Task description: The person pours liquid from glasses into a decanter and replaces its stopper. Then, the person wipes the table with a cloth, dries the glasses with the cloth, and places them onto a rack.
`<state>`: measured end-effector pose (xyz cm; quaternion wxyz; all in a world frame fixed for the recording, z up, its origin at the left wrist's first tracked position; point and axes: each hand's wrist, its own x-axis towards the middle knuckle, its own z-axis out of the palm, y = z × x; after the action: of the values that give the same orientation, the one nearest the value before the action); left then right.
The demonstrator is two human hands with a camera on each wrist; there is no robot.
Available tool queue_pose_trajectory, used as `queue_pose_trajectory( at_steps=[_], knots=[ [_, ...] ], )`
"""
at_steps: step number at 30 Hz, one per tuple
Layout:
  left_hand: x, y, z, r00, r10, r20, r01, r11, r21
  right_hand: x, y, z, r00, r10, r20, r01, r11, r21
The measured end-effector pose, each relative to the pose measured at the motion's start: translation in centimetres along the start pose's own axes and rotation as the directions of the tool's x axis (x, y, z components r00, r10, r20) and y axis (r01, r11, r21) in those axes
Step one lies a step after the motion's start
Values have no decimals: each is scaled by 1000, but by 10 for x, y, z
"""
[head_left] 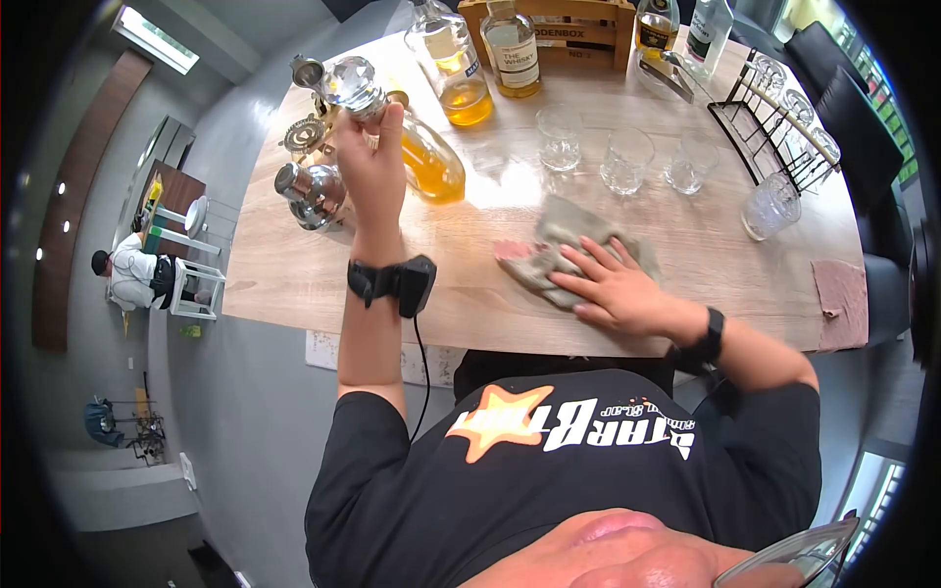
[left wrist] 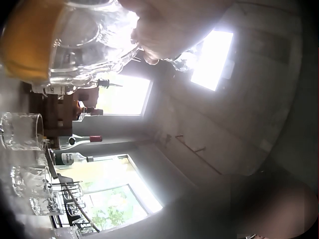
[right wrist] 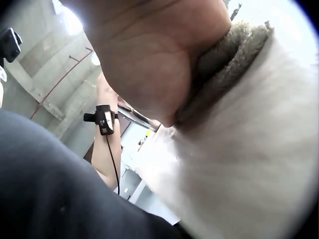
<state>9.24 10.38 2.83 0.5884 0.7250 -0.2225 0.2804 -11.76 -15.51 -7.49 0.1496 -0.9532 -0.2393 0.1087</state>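
My left hand [head_left: 372, 162] grips the neck of a glass decanter [head_left: 436, 167], just below its faceted stopper [head_left: 353, 83]. Amber liquid fills the decanter's lower part, which also shows large in the left wrist view. With fingers spread, my right hand [head_left: 618, 289] presses on a crumpled grey-green cloth [head_left: 564, 220] on the table. A pink patch of cloth shows at its left end. Seen from the right wrist, the palm [right wrist: 149, 64] rests over the folded cloth [right wrist: 229, 64].
Beside the left forearm stand a metal shaker [head_left: 309, 191], a strainer [head_left: 304, 132] and a jigger [head_left: 307, 71]. Several tumblers [head_left: 627, 162] stand mid-table, bottles [head_left: 515, 54] and a wooden crate [head_left: 578, 29] behind. A wire glass rack [head_left: 774, 122] and pink cloth [head_left: 840, 304] are rightward.
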Motion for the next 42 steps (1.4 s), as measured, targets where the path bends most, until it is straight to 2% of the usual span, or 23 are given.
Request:
queue_pose_trajectory(
  at_steps=[1,2,3,4,6,7,9,10,13,16,18,24,26,28,31,34,36,38,39,40,42],
  knots=[
    [3,-14,5,999,40,-21,-39,999,29,-18,-2,-1,1000,-2,0,2,1000,0],
    [6,-23,10,996,80,-41,-77,995,60,-35,-3,-3,998,58,-16,-58,998,19],
    [9,-31,16,995,67,-77,-65,997,30,-51,-4,-4,993,118,-30,-117,992,38],
    [12,-38,19,995,68,-76,-66,997,32,-67,-4,-5,993,116,-31,-115,993,40],
    [18,-60,25,986,108,-129,-89,986,142,-94,-2,-6,962,260,-86,-253,964,80],
    [23,-77,26,981,145,-126,-120,975,190,-106,-1,-5,962,259,-87,-253,964,81],
    [29,-88,32,980,145,-136,-117,974,194,-129,4,-2,897,419,-138,-406,906,118],
    [31,-91,35,979,144,-147,-114,974,198,-140,7,0,897,422,-135,-408,905,119],
    [37,-99,37,983,105,-151,-69,972,225,-165,17,5,825,530,-194,-518,848,114],
    [46,-110,36,978,156,-139,-123,968,218,-171,20,6,807,552,-210,-543,833,103],
    [51,-116,35,982,142,-128,-113,971,212,-170,19,5,807,556,-198,-546,831,110],
    [59,-127,35,979,88,-185,-42,970,239,-151,15,8,848,498,-180,-488,867,99],
    [61,-129,36,981,105,-166,-68,975,211,-140,10,8,895,422,-148,-418,907,56],
    [62,-133,36,985,84,-152,-54,980,193,-128,3,5,909,397,-129,-394,918,47],
    [68,-142,39,982,118,-149,-105,990,95,-111,-5,3,942,319,-101,-318,948,32],
    [73,-143,42,976,143,-162,-120,982,144,-91,-11,5,962,263,-74,-261,965,32],
    [70,-135,43,985,100,-143,-85,991,108,-76,-19,6,971,234,-45,-233,972,19],
    [72,-141,48,985,18,-170,-13,999,34,-59,-25,9,990,138,-24,-137,990,13],
    [75,-157,47,986,-61,-152,92,974,205,-48,-29,10,996,94,3,-94,996,10],
    [68,-149,49,985,-66,-157,98,973,208,-35,-32,13,996,89,9,-89,996,10],
    [43,-116,63,962,-15,-272,76,973,218,-8,-41,25,998,-52,-32,52,998,-21]
  ],
)
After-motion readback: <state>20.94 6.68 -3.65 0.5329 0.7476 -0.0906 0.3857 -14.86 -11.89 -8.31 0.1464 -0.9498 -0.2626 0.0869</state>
